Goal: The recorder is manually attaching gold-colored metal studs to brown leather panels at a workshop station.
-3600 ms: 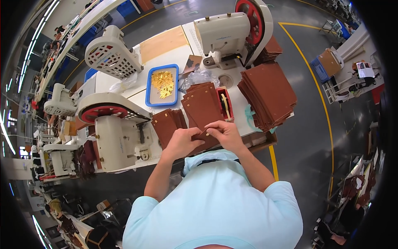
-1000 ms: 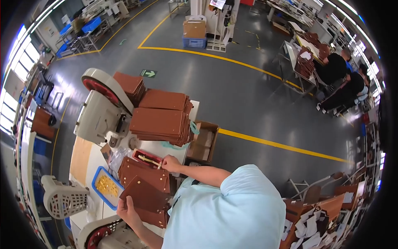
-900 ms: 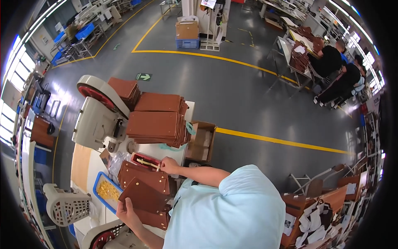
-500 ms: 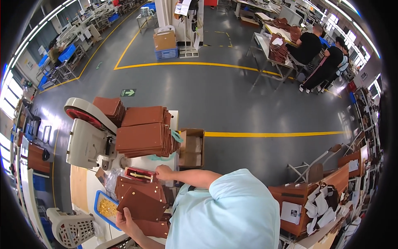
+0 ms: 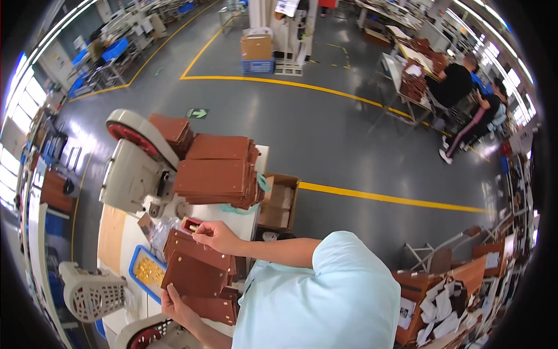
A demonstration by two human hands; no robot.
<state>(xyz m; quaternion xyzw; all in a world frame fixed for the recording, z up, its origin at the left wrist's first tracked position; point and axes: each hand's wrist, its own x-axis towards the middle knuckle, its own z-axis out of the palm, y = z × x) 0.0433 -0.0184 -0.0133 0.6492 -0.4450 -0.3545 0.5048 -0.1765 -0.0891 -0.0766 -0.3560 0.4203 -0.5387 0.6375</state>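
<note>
My left hand (image 5: 176,305) grips the lower left edge of a brown leather panel (image 5: 195,273), its thumb lying on top. Small gold-coloured studs show at the panel's corners. Under it and above it lie more brown panels (image 5: 195,247). Over the near side of a small red box (image 5: 188,223) is my right hand (image 5: 220,238), thumb and fingertips pinched together. Something small and pale gold shows at those fingertips, too small to name. A blue tray (image 5: 135,263) of small gold-coloured metal pieces (image 5: 149,271) stands left of the panels.
Beyond the box stand tall stacks of brown panels (image 5: 210,177) beside a cream machine with a red wheel (image 5: 131,163). A second cream machine (image 5: 90,291) is at lower left. An open cardboard box (image 5: 279,200) sits right of the table. Co-workers (image 5: 456,81) are at far right.
My right hand has moved from the red box's right end to over its near side, now pinched. My left hand keeps its grip on the panel. The whole view has shifted.
</note>
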